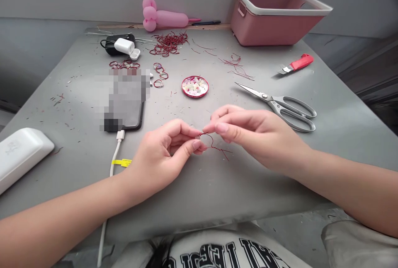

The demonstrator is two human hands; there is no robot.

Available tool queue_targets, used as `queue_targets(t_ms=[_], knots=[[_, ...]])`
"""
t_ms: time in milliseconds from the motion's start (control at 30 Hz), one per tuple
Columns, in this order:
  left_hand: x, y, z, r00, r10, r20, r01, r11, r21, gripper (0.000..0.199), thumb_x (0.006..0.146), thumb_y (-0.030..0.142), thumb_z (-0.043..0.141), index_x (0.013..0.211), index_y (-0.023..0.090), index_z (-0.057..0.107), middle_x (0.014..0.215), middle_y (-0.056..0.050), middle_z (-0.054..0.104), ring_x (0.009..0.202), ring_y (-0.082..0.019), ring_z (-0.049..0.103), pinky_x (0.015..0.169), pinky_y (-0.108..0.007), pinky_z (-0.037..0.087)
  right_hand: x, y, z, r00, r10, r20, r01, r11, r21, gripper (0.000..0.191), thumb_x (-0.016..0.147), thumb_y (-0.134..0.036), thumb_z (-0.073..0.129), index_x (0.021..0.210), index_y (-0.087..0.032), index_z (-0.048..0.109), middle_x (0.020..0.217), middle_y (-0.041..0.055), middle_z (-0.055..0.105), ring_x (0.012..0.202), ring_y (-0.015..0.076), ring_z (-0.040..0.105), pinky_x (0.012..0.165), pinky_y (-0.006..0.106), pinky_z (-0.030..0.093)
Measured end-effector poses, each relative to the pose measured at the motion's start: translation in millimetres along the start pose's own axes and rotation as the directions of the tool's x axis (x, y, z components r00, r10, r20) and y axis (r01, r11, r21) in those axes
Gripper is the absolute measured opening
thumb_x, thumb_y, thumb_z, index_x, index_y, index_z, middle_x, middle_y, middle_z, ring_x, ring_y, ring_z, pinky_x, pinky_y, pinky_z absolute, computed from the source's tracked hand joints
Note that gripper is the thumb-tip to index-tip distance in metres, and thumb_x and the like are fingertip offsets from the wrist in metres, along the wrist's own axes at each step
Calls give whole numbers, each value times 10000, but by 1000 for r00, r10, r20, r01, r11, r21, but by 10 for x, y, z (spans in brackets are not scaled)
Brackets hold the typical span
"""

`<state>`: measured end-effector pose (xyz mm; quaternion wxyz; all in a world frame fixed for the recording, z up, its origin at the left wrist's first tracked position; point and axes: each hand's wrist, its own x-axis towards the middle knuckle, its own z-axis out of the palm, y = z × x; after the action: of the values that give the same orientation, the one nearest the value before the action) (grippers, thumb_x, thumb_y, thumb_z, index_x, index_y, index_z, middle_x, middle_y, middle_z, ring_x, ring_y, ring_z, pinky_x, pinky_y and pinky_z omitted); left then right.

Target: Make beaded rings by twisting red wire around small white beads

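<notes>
Over the middle of the table, my left hand (174,148) pinches a small loop of thin red cord (212,140) between thumb and fingers. The cord's twisted part and two loose ends point to the right. A tiny pale bead seems to sit at the pinch, mostly covered by my fingertips. My right hand (248,133) is closed, its fingertips meeting the loop's upper edge beside my left fingertips; whatever lies between its thumb and fingers is hidden. Just beyond both hands stands a round red-rimmed lid (195,96) filled with white and pink beads.
Scissors (273,103) and a red utility knife (300,63) lie right. A pink bin (264,27), pink balloon (171,18) and heap of red cord pieces (169,44) are behind. Left are finished cord rings (159,83), a phone (127,106) with cable, and a white case (23,156).
</notes>
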<state>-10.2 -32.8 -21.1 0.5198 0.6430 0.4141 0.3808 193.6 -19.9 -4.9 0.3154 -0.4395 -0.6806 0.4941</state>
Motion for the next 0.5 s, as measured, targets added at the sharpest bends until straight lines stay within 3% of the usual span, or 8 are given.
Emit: queue_targets(t_ms=[67, 200, 267, 433, 500], knots=[[-6, -11, -10, 999, 44, 0, -44, 998, 47, 65, 847, 130, 610, 905, 158, 620, 804, -29, 759, 743, -142, 744, 722, -244, 639, 38, 33, -25, 974, 190, 125, -213, 955, 208, 275, 870, -455, 603, 848, -203, 712, 820, 25, 566, 738, 125, 500, 689, 285, 409], [-18, -16, -10, 991, 133, 15, -134, 982, 132, 83, 849, 132, 605, 912, 163, 648, 820, -28, 749, 742, -142, 733, 696, -238, 636, 68, 86, -28, 903, 248, 351, -363, 877, 316, 286, 852, -456, 637, 797, -176, 662, 788, 2, 560, 670, 89, 441, 631, 244, 355], [-24, -12, 3, 986, 163, 22, -165, 972, 167, 90, 848, 125, 600, 901, 163, 663, 804, -25, 739, 722, -140, 724, 668, -232, 633, 55, 78, -13, 905, 228, 359, -337, 900, 275, 275, 875, -447, 613, 804, -183, 646, 823, -3, 564, 678, 85, 446, 637, 238, 357], [-46, -23, 30, 981, 193, 32, -195, 967, 164, 109, 845, 87, 586, 897, 147, 661, 769, -22, 732, 685, -127, 717, 654, -214, 627, 1, 25, 29, 970, 87, 226, -121, 983, 141, 280, 923, -409, 545, 788, -173, 611, 895, 10, 555, 791, 110, 508, 737, 249, 399], [-51, -34, 23, 971, 233, 43, -237, 949, 209, 122, 847, 73, 580, 911, 144, 654, 781, -22, 745, 689, -124, 720, 649, -202, 616, -13, 18, 42, 974, 86, 212, -108, 990, 94, 302, 949, -397, 493, 781, -169, 598, 891, 12, 543, 757, 105, 505, 705, 248, 406]])
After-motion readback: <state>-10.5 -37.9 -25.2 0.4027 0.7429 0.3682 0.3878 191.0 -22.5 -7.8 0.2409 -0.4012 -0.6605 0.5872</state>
